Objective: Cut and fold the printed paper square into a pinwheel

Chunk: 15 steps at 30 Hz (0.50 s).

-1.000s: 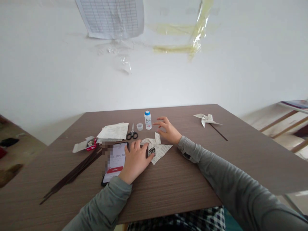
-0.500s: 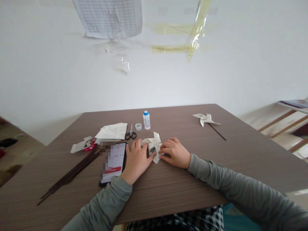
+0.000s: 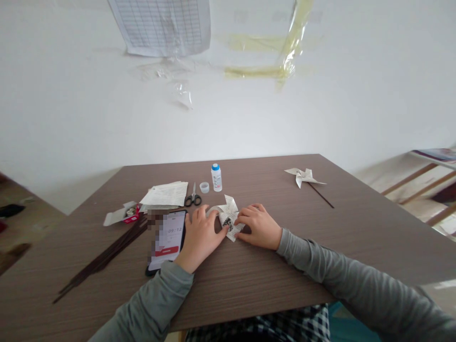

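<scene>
A paper pinwheel folded from printed paper lies flat on the table between my hands. My left hand holds its left side, thumb pressing near the middle and fingertips on the left blade. From the right, my right hand has bent fingers closed on the right blade, which they partly cover. Just left of my left hand lies a phone with a timer on its screen. Beyond the pinwheel stand a white glue bottle with a blue cap and a small clear cup. Black-handled scissors lie beside them.
A stack of printed paper sheets lies at the left, near an open red box of small items. Dark thin sticks run toward the left front. A pinwheel on a stick lies at the back right of the table.
My right hand came down from beside the bottle onto the pinwheel's right blade, which is now folded inward. My left hand kept its place on the paper.
</scene>
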Tool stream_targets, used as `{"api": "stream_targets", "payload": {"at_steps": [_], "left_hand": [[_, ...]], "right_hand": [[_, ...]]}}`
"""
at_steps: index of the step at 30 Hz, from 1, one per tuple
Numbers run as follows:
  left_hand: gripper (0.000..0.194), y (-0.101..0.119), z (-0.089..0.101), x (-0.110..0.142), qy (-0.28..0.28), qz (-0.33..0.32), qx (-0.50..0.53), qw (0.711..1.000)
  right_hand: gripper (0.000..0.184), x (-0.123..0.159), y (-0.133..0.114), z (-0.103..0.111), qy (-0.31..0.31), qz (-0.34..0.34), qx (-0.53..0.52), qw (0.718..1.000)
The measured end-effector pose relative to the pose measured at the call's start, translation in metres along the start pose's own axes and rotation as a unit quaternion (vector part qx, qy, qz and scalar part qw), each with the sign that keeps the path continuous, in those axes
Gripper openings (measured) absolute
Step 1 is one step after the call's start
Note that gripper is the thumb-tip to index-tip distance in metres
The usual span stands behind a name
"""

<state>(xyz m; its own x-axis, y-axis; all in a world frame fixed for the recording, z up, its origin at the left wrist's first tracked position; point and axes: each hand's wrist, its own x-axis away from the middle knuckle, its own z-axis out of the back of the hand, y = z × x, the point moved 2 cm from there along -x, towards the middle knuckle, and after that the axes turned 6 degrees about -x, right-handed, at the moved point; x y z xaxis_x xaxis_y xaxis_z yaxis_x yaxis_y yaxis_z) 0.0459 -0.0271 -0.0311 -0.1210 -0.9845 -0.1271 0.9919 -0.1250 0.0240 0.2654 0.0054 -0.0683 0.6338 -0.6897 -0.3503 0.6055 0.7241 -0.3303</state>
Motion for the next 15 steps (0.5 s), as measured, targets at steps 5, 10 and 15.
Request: {"api": "stream_targets", "payload": {"at_steps": [5, 10, 15], "left_hand": [[0.043, 0.0011, 0.0011, -0.0007, -0.001, 0.002, 0.002, 1.0], [0.041, 0.0014, 0.0016, -0.0009, -0.02, 0.006, 0.003, 1.0], [0.042, 0.0008, 0.0018, -0.0005, -0.027, 0.008, 0.001, 1.0]], "right_hand": [[0.023, -0.0008, -0.0006, -0.0009, -0.002, -0.006, 0.004, 1.0], [0.017, -0.0015, -0.0006, -0.0037, 0.004, -0.007, 0.004, 1.0], [0.017, -0.0014, 0.002, -0.0053, 0.022, 0.0, -0.006, 1.0]]}}
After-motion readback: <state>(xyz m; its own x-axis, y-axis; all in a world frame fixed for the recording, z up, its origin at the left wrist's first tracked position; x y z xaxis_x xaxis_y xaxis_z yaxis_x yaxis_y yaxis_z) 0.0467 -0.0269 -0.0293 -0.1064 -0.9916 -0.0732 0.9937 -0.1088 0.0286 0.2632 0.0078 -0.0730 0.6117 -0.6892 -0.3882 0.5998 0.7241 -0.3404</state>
